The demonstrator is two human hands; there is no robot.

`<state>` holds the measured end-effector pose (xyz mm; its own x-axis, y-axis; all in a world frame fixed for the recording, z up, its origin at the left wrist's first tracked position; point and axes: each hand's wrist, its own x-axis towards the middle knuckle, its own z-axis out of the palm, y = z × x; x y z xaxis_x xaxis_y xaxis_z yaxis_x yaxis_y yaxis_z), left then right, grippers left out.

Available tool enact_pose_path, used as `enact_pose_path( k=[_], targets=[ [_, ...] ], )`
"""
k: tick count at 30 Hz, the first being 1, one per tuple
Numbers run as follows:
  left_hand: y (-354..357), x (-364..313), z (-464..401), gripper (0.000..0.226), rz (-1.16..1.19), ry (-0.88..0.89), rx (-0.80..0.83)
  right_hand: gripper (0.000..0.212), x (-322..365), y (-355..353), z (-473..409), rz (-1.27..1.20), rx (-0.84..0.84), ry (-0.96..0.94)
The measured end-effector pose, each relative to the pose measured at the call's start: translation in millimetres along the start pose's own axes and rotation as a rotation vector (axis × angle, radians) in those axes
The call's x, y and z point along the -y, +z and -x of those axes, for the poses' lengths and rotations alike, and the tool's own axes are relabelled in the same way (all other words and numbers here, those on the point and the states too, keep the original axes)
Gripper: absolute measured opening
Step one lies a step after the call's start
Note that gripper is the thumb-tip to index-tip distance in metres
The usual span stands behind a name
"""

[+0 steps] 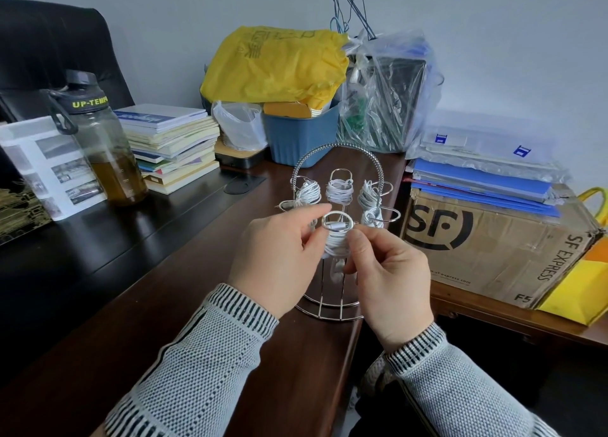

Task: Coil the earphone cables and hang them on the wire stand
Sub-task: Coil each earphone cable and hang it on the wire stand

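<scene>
Two hands meet at the centre of the frame, over the near hook of the wire stand (335,186). My left hand (279,259) has thumb and forefinger pinched at the left side of the hook's loop, and my right hand (391,282) has its fingers curled in on the white earphone coil (336,244) that hangs from that loop, thumb pressed to the coil's right side. Three more coiled cables (340,190) hang on the hooks behind, just above my hands. The stand sits on the brown desk (184,292). A water bottle (102,140) stands at the left, a cardboard box (487,239) at the right.
</scene>
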<state>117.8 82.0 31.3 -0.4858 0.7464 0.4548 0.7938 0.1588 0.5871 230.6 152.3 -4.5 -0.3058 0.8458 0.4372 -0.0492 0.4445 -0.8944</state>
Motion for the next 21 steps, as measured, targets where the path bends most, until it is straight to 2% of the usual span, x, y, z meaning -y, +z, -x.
enact_pose_path(
  k=[7, 11, 17, 19, 21],
  targets=[
    [-1.1, -0.1, -1.3, 0.03, -0.067, 0.081, -0.042, 0.013, 1.9, 0.1, 1.5, 0.045, -0.005, -0.047],
    [-1.1, -1.7, -1.4, 0.021, -0.031, 0.08, -0.096, 0.013, 1.3, 0.7, 2.1, 0.091, -0.012, -0.094],
    [0.1, 1.0, -2.4, 0.019, -0.037, 0.07, -0.088, 0.026, -1.3, 2.3, 4.3, 0.117, -0.01, -0.146],
    [0.4, 2.6, -2.9, 0.02, -0.041, 0.073, -0.081, 0.021, -4.5, 1.4, 5.7, 0.204, -0.018, -0.204],
    [0.1, 3.4, -2.9, 0.02, -0.035, 0.074, -0.078, 0.022, -1.9, -5.1, 5.3, 0.38, -0.064, -0.36]
  ],
)
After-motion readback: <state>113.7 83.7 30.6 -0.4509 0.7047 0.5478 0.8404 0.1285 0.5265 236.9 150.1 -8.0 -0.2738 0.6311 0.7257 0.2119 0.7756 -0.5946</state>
